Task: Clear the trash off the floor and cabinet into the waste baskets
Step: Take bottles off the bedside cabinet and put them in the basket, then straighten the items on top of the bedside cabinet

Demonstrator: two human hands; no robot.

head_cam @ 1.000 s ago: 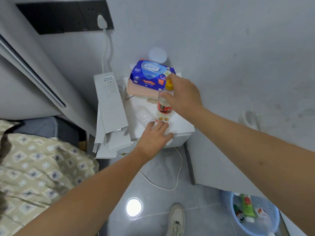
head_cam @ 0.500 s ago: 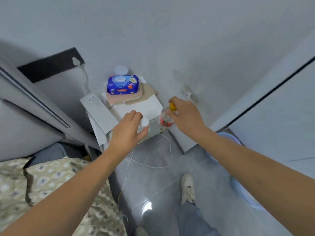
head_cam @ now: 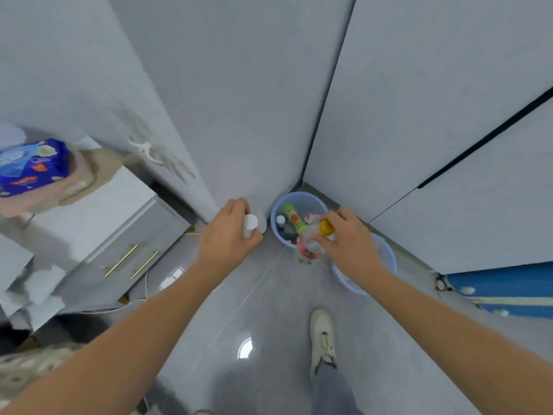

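Observation:
My left hand [head_cam: 227, 235] grips a clear plastic bottle with a white cap [head_cam: 250, 225], held just left of a blue waste basket [head_cam: 276, 227]. My right hand [head_cam: 348, 239] grips a clear bottle with a yellow cap and a red label [head_cam: 311, 245] over the near edge of that basket. Inside the basket lie a green bottle [head_cam: 294, 217] and other trash. A second blue basket [head_cam: 389, 259] stands close behind my right wrist, mostly hidden by it. The white cabinet [head_cam: 98, 214] is at the left.
On the cabinet sit a blue wipes pack [head_cam: 30, 167] and a pink cloth [head_cam: 74, 181]. White cables [head_cam: 146, 283] trail on the grey floor below it. My shoe [head_cam: 321, 336] stands on the tiles. A blue mat [head_cam: 502, 290] lies at the right, walls close around the corner.
Both hands lifted their bottles off the cabinet and carried them right to the baskets in the corner. The view swung right, so the cabinet now sits at the left.

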